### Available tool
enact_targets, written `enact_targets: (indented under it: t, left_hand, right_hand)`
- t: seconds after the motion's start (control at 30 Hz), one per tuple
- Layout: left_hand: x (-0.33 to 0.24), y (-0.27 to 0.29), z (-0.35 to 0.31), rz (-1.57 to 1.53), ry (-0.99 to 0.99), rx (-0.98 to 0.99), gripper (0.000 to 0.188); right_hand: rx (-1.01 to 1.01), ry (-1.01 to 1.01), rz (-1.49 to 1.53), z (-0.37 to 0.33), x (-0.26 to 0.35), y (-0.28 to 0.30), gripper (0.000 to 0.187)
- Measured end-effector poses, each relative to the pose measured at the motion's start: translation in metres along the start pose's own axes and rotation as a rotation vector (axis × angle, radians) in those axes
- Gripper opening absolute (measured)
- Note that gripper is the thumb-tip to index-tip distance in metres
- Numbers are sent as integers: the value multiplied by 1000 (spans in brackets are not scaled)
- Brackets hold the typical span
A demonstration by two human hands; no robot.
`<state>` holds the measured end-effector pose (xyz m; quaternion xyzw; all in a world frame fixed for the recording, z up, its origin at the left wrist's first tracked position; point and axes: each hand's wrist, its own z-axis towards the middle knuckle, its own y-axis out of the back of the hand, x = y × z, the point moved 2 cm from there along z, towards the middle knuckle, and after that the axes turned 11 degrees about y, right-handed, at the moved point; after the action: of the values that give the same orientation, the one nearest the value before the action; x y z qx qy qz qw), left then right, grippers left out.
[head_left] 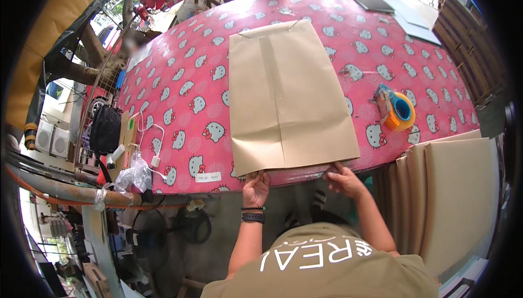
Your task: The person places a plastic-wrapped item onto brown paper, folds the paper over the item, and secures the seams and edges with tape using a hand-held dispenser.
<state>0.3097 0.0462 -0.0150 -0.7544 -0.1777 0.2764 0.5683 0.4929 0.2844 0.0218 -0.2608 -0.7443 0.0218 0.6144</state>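
Note:
A large brown paper bag point(289, 96) lies flat on the pink, cat-patterned table cover point(207, 96), with a seam running down its middle. Its wide near end reaches almost to the table's front edge. At the near left corner, my left hand point(255, 188) pinches the bag's edge between thumb and fingers. My right hand point(344, 180) is at the near right part of that edge, a fingertip touching the paper and the thumb held apart. Some of its fingers are curled and partly hidden.
An orange tape roll in a dispenser point(400, 112) sits right of the bag. Left are a white charger with cable point(156, 161), crumpled clear plastic point(133, 175) and a black bag point(105, 129). Brown sheets point(457, 189) stand upright at the near right; flat panels point(408, 17) lie far right.

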Motion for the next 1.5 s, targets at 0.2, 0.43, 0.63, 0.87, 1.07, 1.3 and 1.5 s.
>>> enact_targets:
  t: [0.2, 0.43, 0.63, 0.87, 1.07, 1.3, 1.5]
  left_hand:
    - [-3, 15, 63, 310, 36, -217, 27]
    - [-12, 51, 111, 1123, -374, -665, 28]
    - [-17, 67, 95, 2349, -441, -1053, 30]
    - [-20, 53, 123, 2824, -336, -861, 32]
    - [24, 28, 80, 3389, -161, 109, 34]
    - [-56, -111, 58, 1087, 627, 513, 50]
    - [-131, -121, 170, 2334, -565, 359, 46]
  right_hand:
    - [-326, 628, -999, 67, -36, 13, 38]
    - [-628, 681, -1370, 126, -30, 27, 38]
    - [-692, 698, -1382, 125, -31, 30, 39]
    - [-717, 718, -1364, 130, -17, 35, 39]
    - [-740, 730, -1308, 122, -13, 29, 40]
    - [-135, 573, -824, 122, -25, -84, 40]
    - [462, 522, -871, 139, -43, -209, 59]
